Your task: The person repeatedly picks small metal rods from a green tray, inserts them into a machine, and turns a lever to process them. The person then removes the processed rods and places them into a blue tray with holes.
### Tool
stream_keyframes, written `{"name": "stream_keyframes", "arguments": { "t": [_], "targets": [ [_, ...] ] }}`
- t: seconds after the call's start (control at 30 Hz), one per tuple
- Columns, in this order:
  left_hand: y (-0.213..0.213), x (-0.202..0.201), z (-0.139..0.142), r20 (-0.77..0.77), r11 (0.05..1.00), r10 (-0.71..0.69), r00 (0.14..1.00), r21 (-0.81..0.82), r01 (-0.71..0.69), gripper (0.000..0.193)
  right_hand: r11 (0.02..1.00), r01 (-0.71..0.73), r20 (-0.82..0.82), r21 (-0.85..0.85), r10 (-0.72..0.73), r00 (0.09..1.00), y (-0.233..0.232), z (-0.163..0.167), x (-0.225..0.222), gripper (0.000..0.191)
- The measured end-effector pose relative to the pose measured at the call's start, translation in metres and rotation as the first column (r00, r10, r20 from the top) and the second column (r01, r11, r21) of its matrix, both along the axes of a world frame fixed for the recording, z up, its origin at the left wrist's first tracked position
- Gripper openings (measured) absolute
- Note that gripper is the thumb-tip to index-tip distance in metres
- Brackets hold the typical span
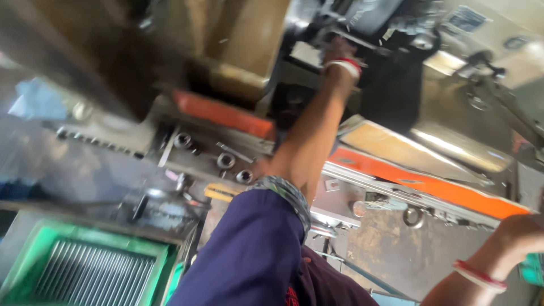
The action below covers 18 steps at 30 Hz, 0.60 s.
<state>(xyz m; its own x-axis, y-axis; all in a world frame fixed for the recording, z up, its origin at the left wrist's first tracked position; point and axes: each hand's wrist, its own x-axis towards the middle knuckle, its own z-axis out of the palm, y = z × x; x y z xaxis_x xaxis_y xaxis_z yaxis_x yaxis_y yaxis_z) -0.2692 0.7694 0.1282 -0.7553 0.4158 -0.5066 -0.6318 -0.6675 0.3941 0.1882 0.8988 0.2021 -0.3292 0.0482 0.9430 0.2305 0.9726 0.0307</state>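
My left arm, in a dark purple sleeve, stretches forward into a metal press machine [453,141]. My left hand [337,50], with a red and white bangle at the wrist, is at the dark opening of the machine, and blur hides what its fingers touch. My right hand [524,231], also with a red and white bangle, hangs at the lower right edge of the view, above the machine's bed. Its fingers are cut off by blur and by the frame edge.
Orange bars [224,113] run along the machine's front. Several short metal rings [225,160] lie on the bed by my left elbow, and another ring [413,217] lies further right. A green crate [34,249] of thin metal rods stands at lower left.
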Motion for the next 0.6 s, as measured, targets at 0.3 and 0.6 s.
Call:
{"name": "stream_keyframes", "arguments": {
  "t": [0.3,0.6],
  "targets": [
    [-0.175,0.052,0.056,-0.897,0.928,-0.368,0.243,-0.342,0.144,0.04,0.746,0.18,0.746,-0.642,0.661,-0.082,-0.346,-0.129,-0.188,0.028],
    [-0.511,0.121,0.025,-0.729,0.534,-0.36,0.583,-0.673,-0.511,0.05,0.441,-0.045,0.435,-0.897,0.895,0.097,-0.47,-0.247,-0.307,0.087]
  ]
}}
